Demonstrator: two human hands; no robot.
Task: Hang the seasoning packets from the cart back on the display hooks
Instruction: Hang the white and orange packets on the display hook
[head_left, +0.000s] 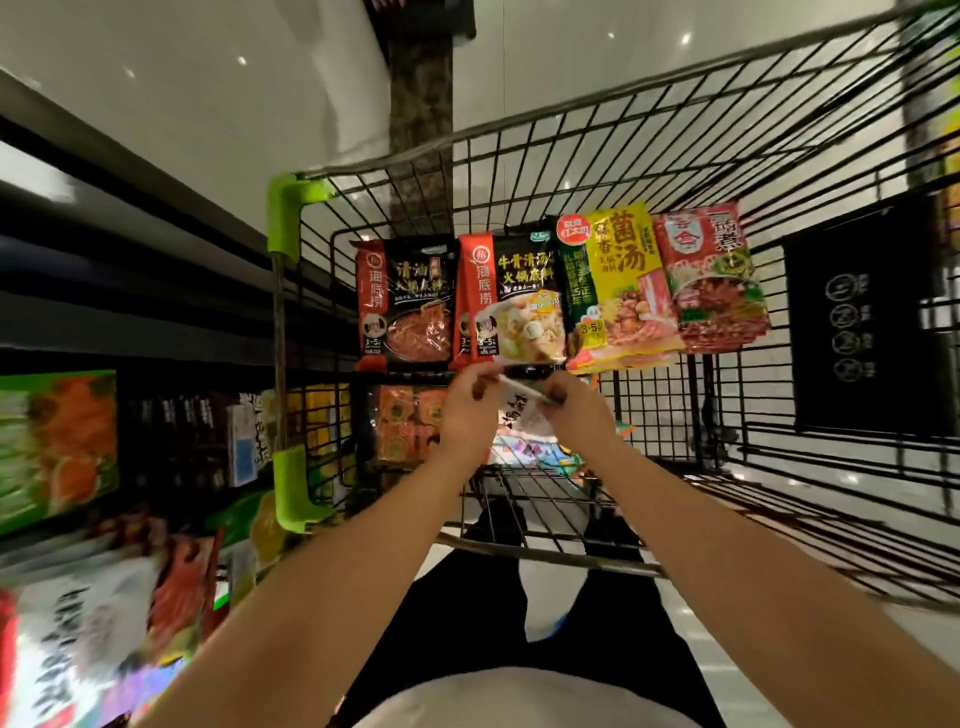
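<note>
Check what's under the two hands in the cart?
Both hands, left and right, pinch a white packet. Below lie an orange packet and a colourful one on the cart wire; the hands cover the rest.

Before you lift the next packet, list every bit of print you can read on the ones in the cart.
"海底捞", "3~5": red-and-black packet, far left.
"海底捞", "火锅底料": second red-and-black packet.
"菌汤", "3-5": yellow packet.
Red packet: too distorted to read.
White packet gripped by left hand and right hand: blurred.
</note>
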